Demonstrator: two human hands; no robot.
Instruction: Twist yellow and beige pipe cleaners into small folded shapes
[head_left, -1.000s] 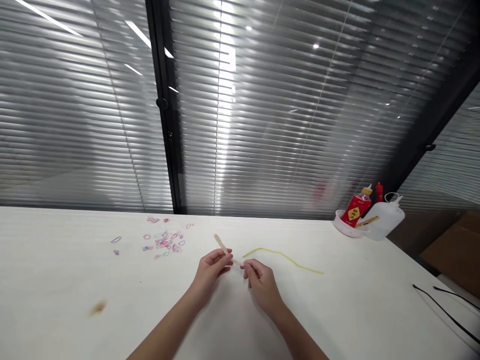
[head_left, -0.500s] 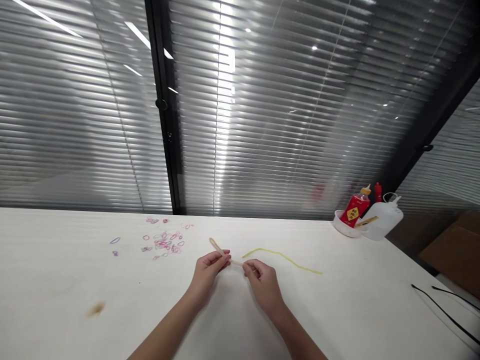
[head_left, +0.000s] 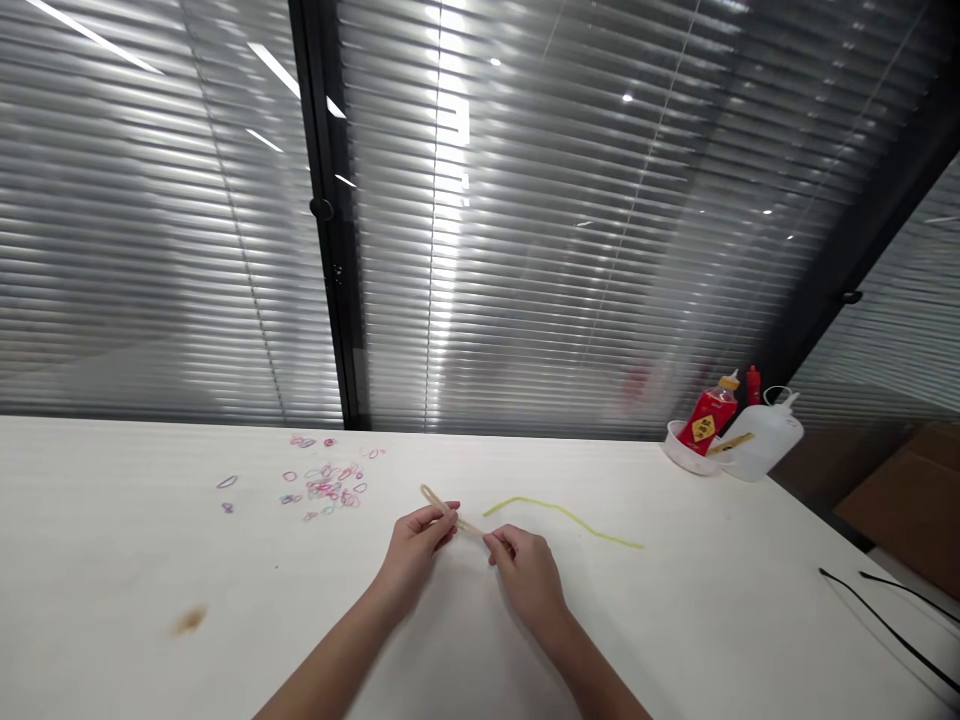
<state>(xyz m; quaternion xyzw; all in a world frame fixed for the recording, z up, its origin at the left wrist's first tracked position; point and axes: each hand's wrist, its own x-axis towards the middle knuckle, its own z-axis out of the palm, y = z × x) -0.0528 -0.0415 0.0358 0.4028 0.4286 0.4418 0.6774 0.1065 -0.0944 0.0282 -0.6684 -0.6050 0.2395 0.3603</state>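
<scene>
My left hand (head_left: 417, 543) and my right hand (head_left: 523, 568) pinch a thin wooden stick (head_left: 442, 505) between them just above the white table (head_left: 120, 570). The stick's free end points up and left past my left fingers. My right fingertips grip its near end. A long yellow strand (head_left: 570, 517) lies on the table just beyond my right hand, running off to the right. A scatter of several small coloured rubber bands (head_left: 324, 483) lies to the left of my left hand.
At the back right stand a red glue bottle (head_left: 708, 416) in a white dish (head_left: 684, 452) and a white squeeze bottle (head_left: 763, 436). Black cable ties (head_left: 885, 615) lie near the right edge. A brown stain (head_left: 187, 620) marks the table at the left. Blinds behind glass back the table.
The stick's free end has dropped lower and swung left between my hands. Both hands have stayed nearly in place.
</scene>
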